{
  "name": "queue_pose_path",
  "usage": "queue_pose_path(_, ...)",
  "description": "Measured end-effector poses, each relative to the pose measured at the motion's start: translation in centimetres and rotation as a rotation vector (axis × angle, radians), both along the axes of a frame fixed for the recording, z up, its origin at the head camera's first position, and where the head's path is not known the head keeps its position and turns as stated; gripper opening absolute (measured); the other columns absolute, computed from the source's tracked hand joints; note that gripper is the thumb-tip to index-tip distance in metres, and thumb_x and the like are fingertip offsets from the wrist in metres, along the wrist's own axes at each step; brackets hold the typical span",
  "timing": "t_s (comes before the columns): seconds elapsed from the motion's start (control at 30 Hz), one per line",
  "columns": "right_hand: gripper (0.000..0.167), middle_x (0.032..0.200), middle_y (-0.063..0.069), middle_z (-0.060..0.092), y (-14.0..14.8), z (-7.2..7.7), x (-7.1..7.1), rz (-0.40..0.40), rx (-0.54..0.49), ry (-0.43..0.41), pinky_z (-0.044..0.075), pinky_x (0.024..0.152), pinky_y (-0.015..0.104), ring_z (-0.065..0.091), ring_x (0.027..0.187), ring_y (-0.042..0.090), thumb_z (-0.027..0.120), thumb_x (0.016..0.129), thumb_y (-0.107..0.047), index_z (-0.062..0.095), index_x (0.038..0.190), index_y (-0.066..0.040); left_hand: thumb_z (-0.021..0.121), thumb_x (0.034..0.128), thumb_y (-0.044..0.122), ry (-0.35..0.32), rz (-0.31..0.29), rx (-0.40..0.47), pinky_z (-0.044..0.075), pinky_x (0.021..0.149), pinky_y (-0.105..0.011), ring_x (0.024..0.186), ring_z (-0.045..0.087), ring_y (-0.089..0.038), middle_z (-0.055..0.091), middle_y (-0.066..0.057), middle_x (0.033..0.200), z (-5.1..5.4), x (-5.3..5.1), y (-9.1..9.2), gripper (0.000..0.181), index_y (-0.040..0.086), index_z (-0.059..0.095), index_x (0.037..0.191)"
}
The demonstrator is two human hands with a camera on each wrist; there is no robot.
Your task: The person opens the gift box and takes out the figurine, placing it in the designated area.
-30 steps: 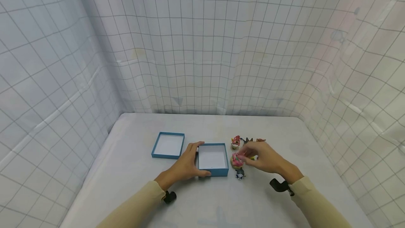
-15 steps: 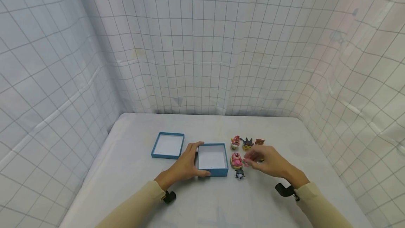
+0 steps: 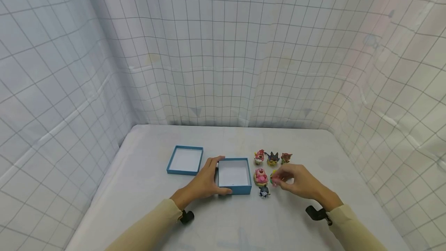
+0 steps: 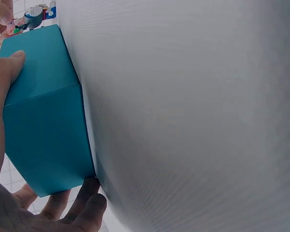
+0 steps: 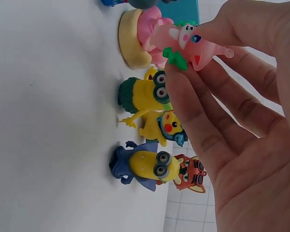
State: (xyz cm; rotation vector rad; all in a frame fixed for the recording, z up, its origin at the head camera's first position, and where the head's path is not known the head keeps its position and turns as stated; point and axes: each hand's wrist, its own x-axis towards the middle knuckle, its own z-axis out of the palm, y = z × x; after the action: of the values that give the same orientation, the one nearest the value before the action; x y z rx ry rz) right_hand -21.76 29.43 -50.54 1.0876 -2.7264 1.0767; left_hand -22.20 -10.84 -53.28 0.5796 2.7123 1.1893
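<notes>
My left hand [image 3: 207, 181] holds the blue open-topped box [image 3: 240, 190], thumb against its near wall and fingers around its far side. In the left wrist view the thumb lies on one wall of the box [image 4: 43, 140]. Just right of the box, my right hand [image 3: 301, 181] pinches a small pink figurine [image 5: 200, 52] with a green bow between thumb and fingertips, held above the table. Near it stand a pink bear figurine [image 3: 260, 176] on a cream base and a yellow goggled figurine [image 5: 145, 94] in a green skirt.
A shallow blue lid [image 3: 184, 160] lies left of the box, inside up. Behind my right hand stand a red-topped figurine [image 3: 259, 157], a dark-eared one [image 3: 273, 159] and an orange one [image 3: 286, 158]. A small grey figurine [image 3: 264, 191] stands nearer me.
My right hand has moved rightward and slightly toward me with the pink figurine, away from over the bear, uncovering the back row of figurines. The left hand and box have stayed still.
</notes>
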Motion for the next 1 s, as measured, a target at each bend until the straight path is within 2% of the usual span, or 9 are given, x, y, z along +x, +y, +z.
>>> queue_pose_path(0.2, 0.013, 0.11, -0.009, 0.083, 0.3, -0.2, 0.3, -0.018, 0.001, -0.015, 0.07, 0.088, 0.03, 0.077, 0.098, 0.002, 0.088, 0.106, -0.013, 0.084, 0.117, -0.02, 0.108, 0.0822, 0.048, 0.007, 0.0, -0.008, 0.052, 0.127, -0.064, 0.153, 0.058, -0.04, 0.046, -0.023, 0.173, 0.0, -0.1, 0.0, 0.128, 0.017, 0.034, 0.181)
queue_pose_path(0.43, 0.016, 0.108, -0.002, 0.081, 0.7, -1.0, 0.4, -0.011, -0.023, -0.046, 0.067, 0.084, 0.026, 0.075, 0.095, 0.003, 0.088, 0.105, -0.011, 0.084, 0.117, -0.021, 0.108, 0.0823, 0.048, 0.01, -0.001, -0.013, 0.052, 0.126, -0.064, 0.15, 0.059, -0.039, 0.046, -0.024, 0.174, -0.1, -0.2, 0.0, 0.128, 0.016, 0.034, 0.181)
queue_pose_path(0.67, 0.014, 0.107, -0.008, 0.083, 0.9, -1.8, 0.5, -0.014, -0.016, -0.039, 0.066, 0.081, 0.026, 0.073, 0.094, 0.001, 0.089, 0.105, -0.013, 0.084, 0.115, -0.022, 0.108, 0.0825, 0.048, 0.004, -0.001, -0.008, 0.052, 0.126, -0.063, 0.15, 0.059, -0.039, 0.046, -0.024, 0.173, -0.1, -0.1, 0.0, 0.127, 0.017, 0.033, 0.181)
queue_pose_path(1.0, 0.014, 0.107, -0.009, 0.082, 1.1, -2.3, 0.7, -0.03, 0.02, -0.061, 0.066, 0.082, 0.026, 0.072, 0.095, -0.001, 0.089, 0.104, -0.012, 0.084, 0.115, -0.019, 0.108, 0.0829, 0.048, 0.007, -0.003, -0.009, 0.052, 0.127, -0.064, 0.151, 0.059, -0.039, 0.046, -0.024, 0.173, -0.2, -0.1, 0.0, 0.127, 0.016, 0.033, 0.181)
